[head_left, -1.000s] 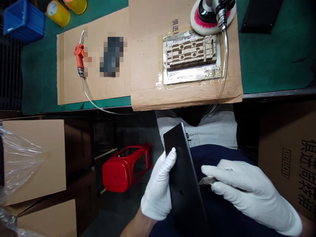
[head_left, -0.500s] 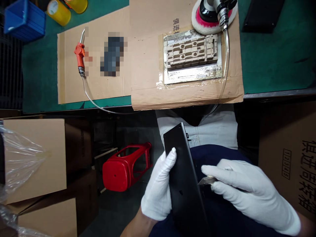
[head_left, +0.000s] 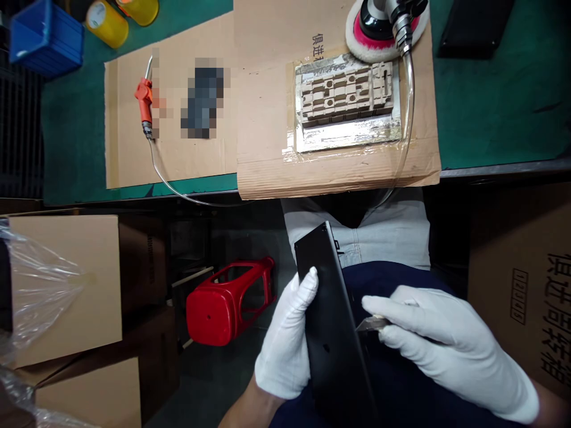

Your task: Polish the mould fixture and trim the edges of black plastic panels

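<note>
Over my lap I hold a long black plastic panel (head_left: 332, 315) tilted on edge. My left hand (head_left: 288, 342), in a white glove, wraps around its left side with the fingers closed on it. My right hand (head_left: 439, 351), also gloved, pinches a small metal blade (head_left: 371, 324) whose tip touches the panel's right edge.
On the green bench lie cardboard sheets, a beige moulded fixture (head_left: 345, 95), a polisher with a white pad (head_left: 379, 27), an orange air gun (head_left: 143, 107) with hose, yellow tape rolls (head_left: 104, 21) and a blue bin (head_left: 44, 35). A red stool (head_left: 225, 303) lies tipped on the floor beside cardboard boxes (head_left: 66, 285).
</note>
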Demonstrator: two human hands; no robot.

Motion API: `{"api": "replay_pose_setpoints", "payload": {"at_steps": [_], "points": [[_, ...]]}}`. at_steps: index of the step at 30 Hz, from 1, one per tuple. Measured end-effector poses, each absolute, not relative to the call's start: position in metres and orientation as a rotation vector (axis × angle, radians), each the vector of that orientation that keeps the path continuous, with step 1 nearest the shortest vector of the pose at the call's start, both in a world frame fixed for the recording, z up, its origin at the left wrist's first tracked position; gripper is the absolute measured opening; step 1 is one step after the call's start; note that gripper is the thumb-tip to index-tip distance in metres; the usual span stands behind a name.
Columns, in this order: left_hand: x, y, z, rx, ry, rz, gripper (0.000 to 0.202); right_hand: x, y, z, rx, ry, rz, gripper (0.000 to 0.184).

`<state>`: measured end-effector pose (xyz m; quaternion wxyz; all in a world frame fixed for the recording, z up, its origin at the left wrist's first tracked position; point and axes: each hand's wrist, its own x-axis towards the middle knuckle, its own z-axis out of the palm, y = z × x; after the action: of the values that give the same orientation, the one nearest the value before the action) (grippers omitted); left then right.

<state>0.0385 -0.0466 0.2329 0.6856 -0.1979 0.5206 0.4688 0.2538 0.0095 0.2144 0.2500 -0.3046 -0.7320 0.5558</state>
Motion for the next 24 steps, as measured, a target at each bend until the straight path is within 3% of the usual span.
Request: {"api": "replay_pose_setpoints", "payload": {"at_steps": [24], "points": [[0.037,-0.049,0.235,-0.495,1.199,1.015,0.024,0.257,0.008,0.203,-0.738,-1.945,1.563,0.046]]}}
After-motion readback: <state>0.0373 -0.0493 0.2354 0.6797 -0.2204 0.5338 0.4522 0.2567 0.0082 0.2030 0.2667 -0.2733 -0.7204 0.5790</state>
